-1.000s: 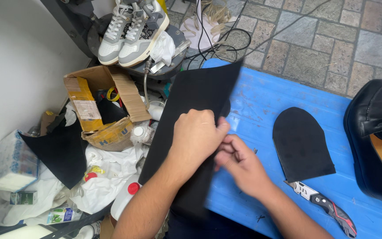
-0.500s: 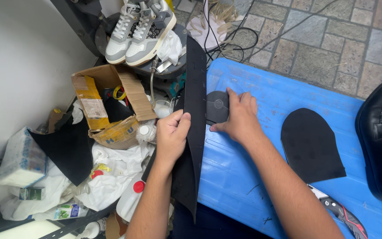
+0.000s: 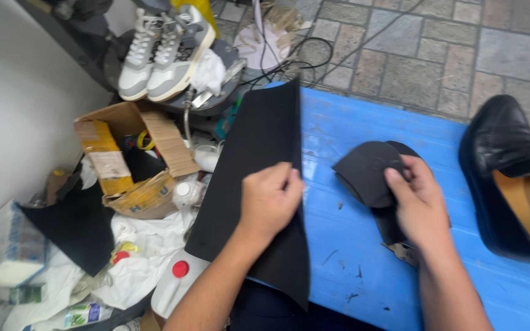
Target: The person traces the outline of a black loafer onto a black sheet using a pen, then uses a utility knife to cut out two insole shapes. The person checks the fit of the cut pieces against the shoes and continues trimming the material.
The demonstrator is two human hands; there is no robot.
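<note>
Left hand (image 3: 269, 199) grips black rubber sheet (image 3: 254, 178); right hand (image 3: 420, 202) holds black sole cutout (image 3: 363, 175) over blue desk (image 3: 351, 257).

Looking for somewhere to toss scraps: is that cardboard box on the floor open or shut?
Open. The cardboard box has its flaps folded outward, and dark items show inside.

Single head-worn view, looking steeply down, close over both hands, blue bench surface (image 3: 461, 288) beneath and beyond them
</note>
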